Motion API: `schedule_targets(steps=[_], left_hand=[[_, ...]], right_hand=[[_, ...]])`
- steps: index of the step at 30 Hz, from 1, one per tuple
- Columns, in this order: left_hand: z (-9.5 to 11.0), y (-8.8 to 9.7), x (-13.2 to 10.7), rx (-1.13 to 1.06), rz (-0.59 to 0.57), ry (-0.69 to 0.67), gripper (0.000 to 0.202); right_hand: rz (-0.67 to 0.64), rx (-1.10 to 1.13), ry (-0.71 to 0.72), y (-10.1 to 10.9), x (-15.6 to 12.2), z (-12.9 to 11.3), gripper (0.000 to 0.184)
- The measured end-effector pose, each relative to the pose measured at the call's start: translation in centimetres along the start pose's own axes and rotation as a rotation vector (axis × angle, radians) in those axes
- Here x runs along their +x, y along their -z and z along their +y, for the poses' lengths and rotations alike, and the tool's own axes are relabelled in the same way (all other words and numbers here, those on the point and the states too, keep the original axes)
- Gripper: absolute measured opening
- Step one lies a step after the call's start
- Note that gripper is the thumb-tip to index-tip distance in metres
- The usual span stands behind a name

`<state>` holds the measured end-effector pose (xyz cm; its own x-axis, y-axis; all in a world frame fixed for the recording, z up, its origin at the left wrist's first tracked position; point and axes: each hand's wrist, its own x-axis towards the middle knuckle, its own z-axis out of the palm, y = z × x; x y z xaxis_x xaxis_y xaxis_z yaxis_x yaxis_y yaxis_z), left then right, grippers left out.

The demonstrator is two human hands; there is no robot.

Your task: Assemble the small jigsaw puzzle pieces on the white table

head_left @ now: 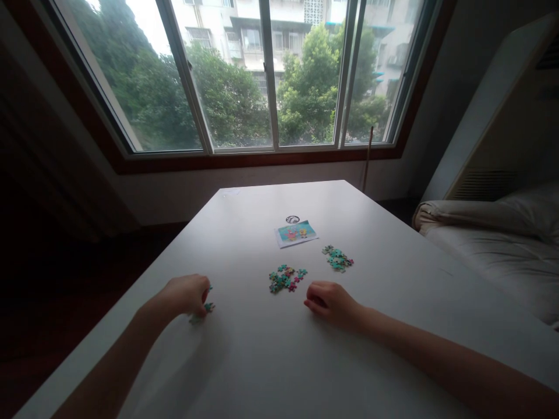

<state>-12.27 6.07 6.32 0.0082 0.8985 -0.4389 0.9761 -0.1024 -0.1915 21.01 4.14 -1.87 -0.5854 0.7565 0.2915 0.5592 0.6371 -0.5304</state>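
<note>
On the left of the white table (244, 361), my left hand (190, 294) is closed, its fingers pointing down among a few jigsaw puzzle pieces (209, 307). The fingertips pinch at these pieces, partly hiding them. My right hand (329, 302) rests curled on the tabletop, and no piece shows in its fingers. Just to its left lies a loose pile of green, pink and yellow puzzle pieces (283, 279). A second pile of mostly green pieces (338, 258) sits farther back, beyond the right hand.
A picture card (297, 233) with a colourful cartoon scene lies behind the piles. Beyond it is a small round black-and-white item (292, 219). A window (271, 81) spans the far wall. A pale cushioned seat (489, 238) stands right of the table.
</note>
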Motion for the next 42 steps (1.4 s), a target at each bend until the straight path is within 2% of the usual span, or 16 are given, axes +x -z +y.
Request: schedule_targets(steps=[19,23,30,33,38,42], left_hand=[[-0.6,-0.7,1.0,-0.051,0.032,-0.115,0.011],[-0.9,-0.9,1.2,-0.036,0.084,-0.136,0.009],[-0.1,0.0,0.5,-0.07,0.139,-0.139,0.008],[0.0,0.0,0.7,-0.102,0.216,-0.171,0.012],[0.3,-0.1,1.1,-0.269,0.369,-0.288,0.02],[2.3,-0.2,1.2,-0.594,0.412,-0.426,0.027]], right_hand=[[-0.016,-0.009,0.022,-0.3,-0.2,0.6,0.013],[-0.016,-0.012,0.019,-0.2,-0.2,0.5,0.013],[-0.018,-0.017,0.014,-0.1,-0.3,0.5,0.013],[-0.017,-0.012,0.033,-0.3,-0.4,0.7,0.014],[-0.024,-0.02,0.03,-0.3,-0.3,0.6,0.013],[-0.011,-0.016,0.026,-0.3,-0.3,0.5,0.013]])
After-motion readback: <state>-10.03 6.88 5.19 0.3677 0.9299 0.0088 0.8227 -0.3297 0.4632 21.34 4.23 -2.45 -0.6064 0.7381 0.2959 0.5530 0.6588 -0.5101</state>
